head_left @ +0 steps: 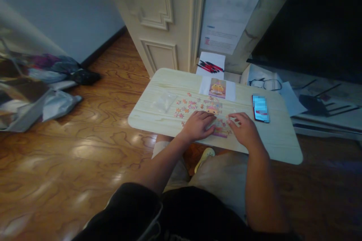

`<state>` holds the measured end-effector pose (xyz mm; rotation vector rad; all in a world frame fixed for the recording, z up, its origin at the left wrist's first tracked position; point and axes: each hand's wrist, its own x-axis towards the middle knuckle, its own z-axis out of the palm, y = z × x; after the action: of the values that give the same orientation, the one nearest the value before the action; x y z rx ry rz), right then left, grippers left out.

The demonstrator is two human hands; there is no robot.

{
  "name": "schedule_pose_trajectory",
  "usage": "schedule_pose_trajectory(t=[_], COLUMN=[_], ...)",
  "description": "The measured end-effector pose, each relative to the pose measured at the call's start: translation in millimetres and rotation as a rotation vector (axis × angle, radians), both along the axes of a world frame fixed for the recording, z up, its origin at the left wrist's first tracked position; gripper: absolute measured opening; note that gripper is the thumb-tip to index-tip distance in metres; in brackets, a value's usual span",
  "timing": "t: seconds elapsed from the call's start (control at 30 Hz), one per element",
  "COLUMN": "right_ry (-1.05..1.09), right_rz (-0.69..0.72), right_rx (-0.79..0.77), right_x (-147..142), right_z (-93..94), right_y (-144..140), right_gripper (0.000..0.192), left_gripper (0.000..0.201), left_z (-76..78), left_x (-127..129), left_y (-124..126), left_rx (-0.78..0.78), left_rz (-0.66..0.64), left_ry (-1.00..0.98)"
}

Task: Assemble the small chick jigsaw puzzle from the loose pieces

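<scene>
In the head view, the two hands are apart over a partly assembled jigsaw [213,108], which lies between them on the surface [279,139]. The left hand [199,125] rests palm down at its near-left edge, thumb spread from the fingers; the right hand [243,127] curls at its right edge, and whether it grips a piece I cannot tell. Loose pieces [184,108] lie beyond and left of the left hand. Fitting pieces seems the step in hand; the next move calls for matching shapes while steadying the assembled part.
</scene>
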<state>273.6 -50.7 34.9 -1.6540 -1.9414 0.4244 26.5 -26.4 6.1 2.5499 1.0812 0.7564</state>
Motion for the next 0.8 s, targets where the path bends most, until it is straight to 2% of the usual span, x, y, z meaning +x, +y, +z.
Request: schedule_pose_trajectory(t=[0.1,0.17,0.23,0.33,0.43,0.53,0.63,0.8], right_ry=[0.176,0.218,0.174,-0.002,-0.164,-0.255,-0.311,-0.323], right_rz=[0.224,0.298,0.315,0.22,0.119,0.097,0.047,-0.008], right_rx=[0.082,0.109,0.105,0.076,0.011,-0.01,-0.028,-0.083], right_x=[-51,-77,-97,-123,-153,-186,-209,-219], right_z=[10.1,9.9,5.6,-2.8,-7.8,-9.4,-11.4,-17.1], right_y=[0,4,11,23,37,47,53,60], right_gripper=[0.044,0.047,0.043,0.032,0.028,0.023,0.021,0.015], left_gripper=[0.046,0.046,0.042,0.028,0.02,0.017,0.018,0.02], left_z=[5.6,8.0,6.9,-2.4,-15.1,-22.4,-23.3,-24.3], left_x=[-15,-35,-62,-102,-125,-129,-126,-126], left_y=[-1,0,-1,-2,-6,-8,-9,-8], left_rx=[0.045,0.065,0.061,0.07,0.072,0.068,0.088,0.099], left_rz=[0.062,0.111,0.181,0.335,0.413,0.416,0.377,0.37], left_ry=[-0.097,-0.129,-0.147,-0.15,-0.151,-0.14,-0.093,-0.094])
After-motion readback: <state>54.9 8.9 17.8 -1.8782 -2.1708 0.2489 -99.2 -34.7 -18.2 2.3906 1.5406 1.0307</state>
